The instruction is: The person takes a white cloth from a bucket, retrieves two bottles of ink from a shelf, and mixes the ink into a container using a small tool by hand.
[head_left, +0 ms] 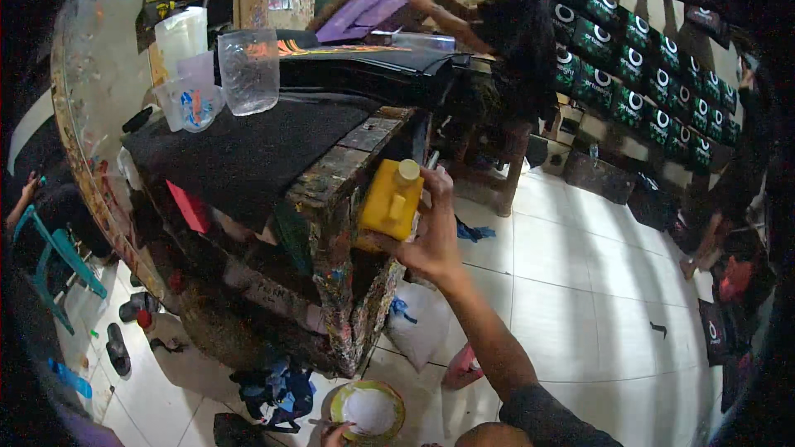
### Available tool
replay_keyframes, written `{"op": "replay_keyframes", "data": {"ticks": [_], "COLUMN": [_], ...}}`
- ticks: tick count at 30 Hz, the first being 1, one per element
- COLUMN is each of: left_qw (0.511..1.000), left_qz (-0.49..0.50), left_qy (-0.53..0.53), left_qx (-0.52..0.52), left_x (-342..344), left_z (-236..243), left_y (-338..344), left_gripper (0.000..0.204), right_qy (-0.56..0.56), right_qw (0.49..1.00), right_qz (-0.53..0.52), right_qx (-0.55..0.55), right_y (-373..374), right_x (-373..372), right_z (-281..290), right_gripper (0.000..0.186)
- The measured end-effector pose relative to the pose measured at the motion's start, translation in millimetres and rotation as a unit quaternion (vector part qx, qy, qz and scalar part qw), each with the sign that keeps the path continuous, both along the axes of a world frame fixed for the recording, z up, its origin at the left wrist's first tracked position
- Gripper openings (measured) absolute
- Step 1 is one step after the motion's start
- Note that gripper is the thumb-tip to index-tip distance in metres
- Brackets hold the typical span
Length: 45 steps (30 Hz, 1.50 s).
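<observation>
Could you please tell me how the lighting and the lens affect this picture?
In the head view, bright bands and soft shadows streak the white tile floor; in the head view, the space under the paint-splattered table is dark, while the yellow jug reads clearly; also in the head view, tile lines curve and the corners fall to black.

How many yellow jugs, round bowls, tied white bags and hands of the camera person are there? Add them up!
Yellow jug: 1
Round bowl: 1
Tied white bag: 1
Camera person's hands, right hand and left hand: 2
Total: 5
</observation>
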<state>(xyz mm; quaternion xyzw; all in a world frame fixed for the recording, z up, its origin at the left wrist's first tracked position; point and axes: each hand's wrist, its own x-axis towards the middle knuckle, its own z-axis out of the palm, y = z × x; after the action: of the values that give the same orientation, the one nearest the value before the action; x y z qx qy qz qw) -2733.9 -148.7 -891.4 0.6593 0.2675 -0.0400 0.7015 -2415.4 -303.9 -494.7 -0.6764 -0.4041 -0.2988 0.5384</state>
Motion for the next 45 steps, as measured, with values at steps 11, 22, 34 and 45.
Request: {"op": "replay_keyframes", "data": {"ticks": [11, 22, 34, 45], "left_qw": [0.992, 0.958, 0.975, 0.983], "left_qz": [-0.123, -0.280, -0.217, -0.148], "left_qy": [-0.019, 0.059, 0.041, -0.047], "left_qx": [-0.038, -0.007, 0.034, 0.103], "left_x": [25.7, -30.5, -26.4, -24.2], "left_z": [-1.5, 29.6, 57.5, 39.5], "left_y": [-13.3, 113.1, 126.9, 117.2], "left_gripper": [0.052, 0.055, 0.067, 0.051], "right_qy": [-0.035, 0.212, 0.185, 0.019], "right_qw": [0.992, 0.956, 0.831, 0.738], "right_qz": [-0.014, 0.133, 0.129, 0.052], "right_qx": [0.122, -0.152, -0.508, -0.673], "right_y": [-45.7, -138.6, -125.6, -142.3], "right_x": [-56.9, -111.8, -110.7, -96.2], "right_z": [54.3, -7.3, -162.1, -172.4], "right_gripper": [0.111, 0.120, 0.074, 0.088]}}
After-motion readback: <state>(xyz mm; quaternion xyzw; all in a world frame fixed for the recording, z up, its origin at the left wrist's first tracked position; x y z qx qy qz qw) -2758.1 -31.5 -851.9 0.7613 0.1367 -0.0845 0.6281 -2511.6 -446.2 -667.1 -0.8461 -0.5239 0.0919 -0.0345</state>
